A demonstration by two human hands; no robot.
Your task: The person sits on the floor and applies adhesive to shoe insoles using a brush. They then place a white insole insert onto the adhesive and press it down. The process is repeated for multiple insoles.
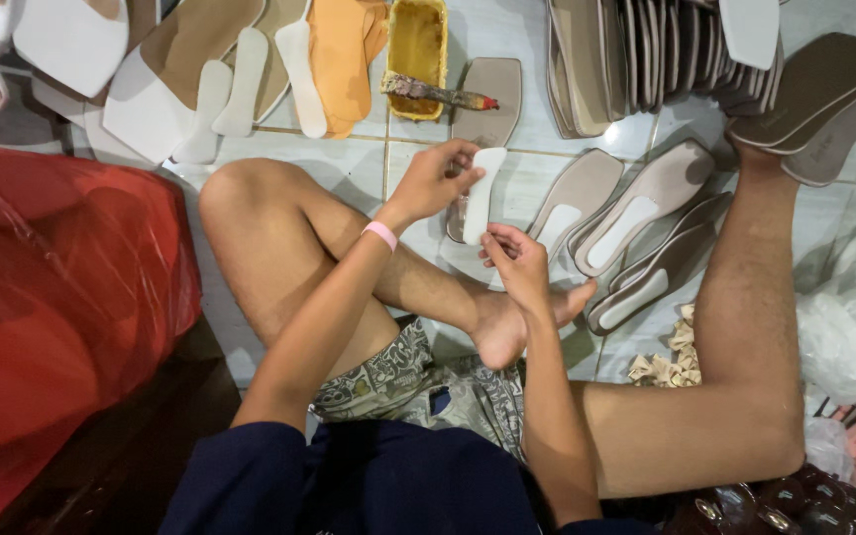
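- On the tiled floor (349, 163), a person sits cross-legged, and both hands meet over a white insole pad (481, 193) just above the crossed ankle.
- At 11 o'clock from the pad, the left hand (435, 181) pinches its upper end between thumb and fingers; a pink wristband (380, 235) circles that wrist.
- At 5 o'clock from the pad, the right hand (519, 266) grips its lower end with curled fingers.
- The pad's long axis runs nearly upright in the view, from 6 to 12 o'clock, leaning slightly right at the top; its rounded wider end points to 12.
- Behind the pad, partly hidden by it and the left hand, lies a taupe sole (488, 99) with a squared toe pointing to 12 o'clock.
- At 11 o'clock sits a yellow glue tray (416, 40) with a stained brush (438, 94) laid across its lower rim, bristles toward 9.
- At 3 o'clock, taupe soles with white pads already on them (636, 213) lie fanned, toes toward 1 o'clock.
- At 1 o'clock stands a tight row of soles on edge (646, 50); dark brown soles (814, 84) rest farther right.
- At 10 o'clock lie loose white pads (240, 84) and an orange cloth (341, 54).
- At 9 o'clock a red plastic bag (61, 287) fills the left side.
- At 4 o'clock, crumpled paper scraps (668, 362) lie beside the right knee, and a clear bag (849, 317) sits beyond.
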